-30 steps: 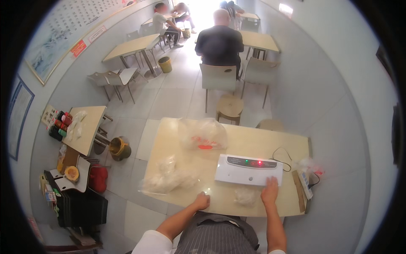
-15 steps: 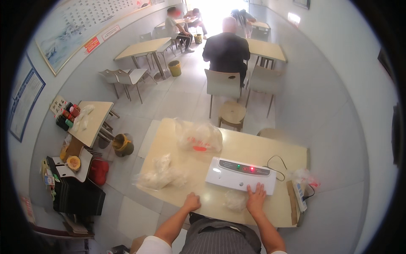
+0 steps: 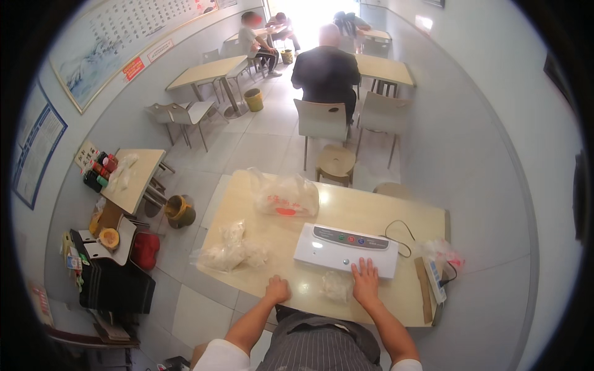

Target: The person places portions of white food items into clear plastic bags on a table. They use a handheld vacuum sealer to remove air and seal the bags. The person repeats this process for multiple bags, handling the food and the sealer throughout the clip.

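Observation:
On the pale table [image 3: 281, 244] lies a white vacuum sealer [image 3: 331, 252] with a grey button strip along its top. My right hand [image 3: 365, 281] is open, fingers spread over the sealer's front edge, right of its middle. Touching the sealer's front is a small clear plastic bag [image 3: 336, 285] with pale contents. My left hand [image 3: 278, 289] is curled into a fist and rests on the table's near edge, with nothing visible in it. Farther left lies a cluster of filled clear bags [image 3: 232, 250]. A larger white plastic bag [image 3: 286, 196] with red print stands behind.
At the table's right end are a power strip [image 3: 435, 279] with a plug, a wooden strip [image 3: 424, 289] and a crumpled plastic bag [image 3: 440, 253]. A black cord [image 3: 405, 232] loops behind the sealer. A stool [image 3: 336, 164] and a seated person [image 3: 326, 74] are beyond the table.
The bright green and red lights on the sealer have gone out. Both hands keep nearly the same places, and the whole view has shifted slightly.

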`<action>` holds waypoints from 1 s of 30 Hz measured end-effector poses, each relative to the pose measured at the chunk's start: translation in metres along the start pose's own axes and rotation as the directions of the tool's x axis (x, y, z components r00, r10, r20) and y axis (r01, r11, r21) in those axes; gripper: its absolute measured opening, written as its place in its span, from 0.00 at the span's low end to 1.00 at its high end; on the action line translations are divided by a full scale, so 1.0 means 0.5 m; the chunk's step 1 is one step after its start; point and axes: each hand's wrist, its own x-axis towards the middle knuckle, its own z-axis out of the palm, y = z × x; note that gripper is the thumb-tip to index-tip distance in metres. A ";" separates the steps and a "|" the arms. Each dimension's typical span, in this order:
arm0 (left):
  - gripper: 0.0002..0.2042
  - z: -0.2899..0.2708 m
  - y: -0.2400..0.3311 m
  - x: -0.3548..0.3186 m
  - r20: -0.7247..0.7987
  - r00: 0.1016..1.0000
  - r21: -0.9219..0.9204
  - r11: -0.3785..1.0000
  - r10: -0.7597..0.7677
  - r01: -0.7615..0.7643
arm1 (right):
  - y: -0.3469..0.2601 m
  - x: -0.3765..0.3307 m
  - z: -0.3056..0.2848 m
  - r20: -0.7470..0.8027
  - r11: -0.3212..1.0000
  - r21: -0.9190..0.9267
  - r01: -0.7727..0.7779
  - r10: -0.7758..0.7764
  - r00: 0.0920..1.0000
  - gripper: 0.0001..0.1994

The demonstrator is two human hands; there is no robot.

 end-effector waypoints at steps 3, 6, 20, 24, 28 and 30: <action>0.14 0.003 -0.002 -0.001 -0.003 1.000 -0.004 1.000 0.007 -0.008 | 0.000 -0.001 0.002 -0.014 1.000 0.012 0.004 -0.004 1.000 0.27; 0.13 0.007 -0.007 0.004 -0.014 1.000 0.019 1.000 0.007 -0.007 | -0.004 0.001 0.008 -0.029 1.000 0.016 -0.006 0.007 1.000 0.27; 0.12 -0.002 0.062 0.025 0.073 0.984 -0.101 0.983 0.164 -0.156 | 0.001 0.013 -0.005 -0.027 0.997 0.025 -0.074 0.075 0.997 0.30; 0.17 0.047 0.164 0.012 -0.034 0.978 -0.462 0.865 0.205 -0.197 | -0.012 0.028 -0.010 -0.020 0.998 0.007 -0.064 0.064 0.998 0.28; 0.24 0.039 0.254 0.013 0.078 0.997 -0.481 0.876 -0.007 0.044 | -0.024 0.060 -0.021 0.041 0.999 -0.040 0.007 -0.005 0.999 0.27; 0.26 0.040 0.260 0.019 0.045 0.993 -0.466 0.876 -0.113 0.121 | -0.033 0.060 -0.005 0.073 0.999 -0.038 0.024 -0.022 0.997 0.26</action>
